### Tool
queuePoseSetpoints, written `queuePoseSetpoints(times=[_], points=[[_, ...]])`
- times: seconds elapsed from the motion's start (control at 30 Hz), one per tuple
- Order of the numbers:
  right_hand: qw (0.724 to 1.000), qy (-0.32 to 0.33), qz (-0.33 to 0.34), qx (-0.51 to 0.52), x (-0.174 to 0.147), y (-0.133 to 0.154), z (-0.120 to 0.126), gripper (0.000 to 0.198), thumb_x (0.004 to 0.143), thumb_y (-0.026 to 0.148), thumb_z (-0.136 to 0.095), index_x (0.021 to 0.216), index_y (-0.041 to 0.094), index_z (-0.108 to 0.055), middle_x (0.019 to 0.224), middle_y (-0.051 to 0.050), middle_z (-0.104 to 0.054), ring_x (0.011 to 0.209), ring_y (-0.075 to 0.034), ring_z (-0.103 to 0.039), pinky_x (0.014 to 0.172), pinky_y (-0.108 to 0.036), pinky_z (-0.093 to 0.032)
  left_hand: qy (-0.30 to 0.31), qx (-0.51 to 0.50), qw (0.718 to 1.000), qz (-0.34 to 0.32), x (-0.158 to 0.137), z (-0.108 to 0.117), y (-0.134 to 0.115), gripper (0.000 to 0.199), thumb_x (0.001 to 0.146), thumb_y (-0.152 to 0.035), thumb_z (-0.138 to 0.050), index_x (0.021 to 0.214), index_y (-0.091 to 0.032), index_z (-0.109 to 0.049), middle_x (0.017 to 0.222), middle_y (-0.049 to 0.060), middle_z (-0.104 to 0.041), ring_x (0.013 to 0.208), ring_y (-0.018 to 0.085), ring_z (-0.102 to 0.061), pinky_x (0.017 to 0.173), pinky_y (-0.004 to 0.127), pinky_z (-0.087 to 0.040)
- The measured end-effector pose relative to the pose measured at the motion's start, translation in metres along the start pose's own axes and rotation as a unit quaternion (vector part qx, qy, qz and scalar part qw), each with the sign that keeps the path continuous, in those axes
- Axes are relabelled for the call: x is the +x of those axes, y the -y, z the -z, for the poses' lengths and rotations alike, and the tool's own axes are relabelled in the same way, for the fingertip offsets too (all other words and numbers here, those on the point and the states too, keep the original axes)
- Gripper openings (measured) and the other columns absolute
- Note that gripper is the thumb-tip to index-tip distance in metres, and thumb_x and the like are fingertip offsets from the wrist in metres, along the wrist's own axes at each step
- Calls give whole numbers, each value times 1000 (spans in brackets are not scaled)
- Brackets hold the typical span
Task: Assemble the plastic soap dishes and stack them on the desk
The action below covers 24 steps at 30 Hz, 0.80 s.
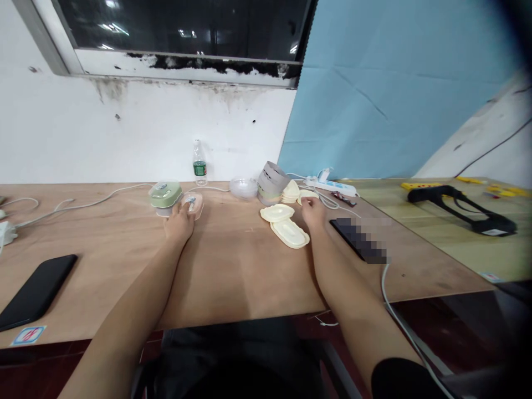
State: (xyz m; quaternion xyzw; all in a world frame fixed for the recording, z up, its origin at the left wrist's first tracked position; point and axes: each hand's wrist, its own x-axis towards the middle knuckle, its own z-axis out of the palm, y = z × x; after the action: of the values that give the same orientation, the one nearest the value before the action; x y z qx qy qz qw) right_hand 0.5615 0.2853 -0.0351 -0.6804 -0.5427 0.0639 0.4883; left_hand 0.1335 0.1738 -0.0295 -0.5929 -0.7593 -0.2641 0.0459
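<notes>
Brown wood-surfaced counter (233, 266). Left hand (178, 223) laid, fingers bent, on the near left edge of a pinkish lidded box (198, 202); whether gripping, not determinable. Just beside, on the left: pale green lidded box (165, 194). Right hand (314, 210) curled at a small cream-coloured rounded piece (308, 194); firmness of hold not determinable. Left of the right hand: two overlapping shallow cream-coloured oval trays (291, 234), flat on the counter. Behind these: cream-coloured stacked pointed pieces (290, 190), near a tilted stack of grey curved bands (271, 180). Further left: clear plastic round bowls (243, 188); upright clear bottle with green label (200, 167).
</notes>
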Motion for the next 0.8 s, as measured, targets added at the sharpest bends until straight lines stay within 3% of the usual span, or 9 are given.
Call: queuePoseSetpoints(times=[0.13,0.27,0.37,0.57,0.7,0.8], points=[[994,21,-71,-75,12,-31,3,40,80,33,-54,111,12,-66,101,-15,-68,90,-25,-62,83,-37,-45,-9,-5,1000,6,-4,0,-4,62,87,-44,-49,143,-21,-37,151,19,-27,128,37,-44,100,56,-40],[997,50,-7,-61,9,-25,-7,45,81,33,-54,120,13,-62,121,-16,-62,105,-26,-59,91,-37,-43,-43,-48,995,-70,-14,1,-15,62,87,-44,-50,142,-18,-37,148,19,-30,127,34,-46,99,48,-44],[990,121,46,-48,-1,-9,-11,45,82,38,-55,120,14,-63,114,-14,-66,102,-23,-61,89,-34,-44,1,-76,987,-141,-24,1,-26,55,88,-44,-51,137,-19,-44,146,16,-34,119,31,-53,96,44,-47],[973,202,38,-102,-13,12,-6,39,76,46,-62,98,15,-72,94,-12,-72,88,-24,-65,77,-32,-45,118,-99,958,-244,-33,-4,-35,52,88,-47,-50,133,-20,-47,143,13,-38,109,25,-59,93,39,-50],[989,140,13,-50,-14,27,-4,34,74,39,-63,95,14,-72,88,-10,-72,80,-23,-64,74,-31,-46,125,-109,954,-249,-31,-3,-33,55,90,-50,-47,135,-20,-44,141,12,-41,106,24,-60,94,39,-49],[993,84,59,56,-30,55,-7,38,79,38,-57,105,12,-68,88,-9,-70,77,-21,-62,73,-31,-48,120,-124,956,-235,-30,0,-32,61,90,-54,-44,140,-19,-38,139,13,-45,96,22,-63,94,40,-48]])
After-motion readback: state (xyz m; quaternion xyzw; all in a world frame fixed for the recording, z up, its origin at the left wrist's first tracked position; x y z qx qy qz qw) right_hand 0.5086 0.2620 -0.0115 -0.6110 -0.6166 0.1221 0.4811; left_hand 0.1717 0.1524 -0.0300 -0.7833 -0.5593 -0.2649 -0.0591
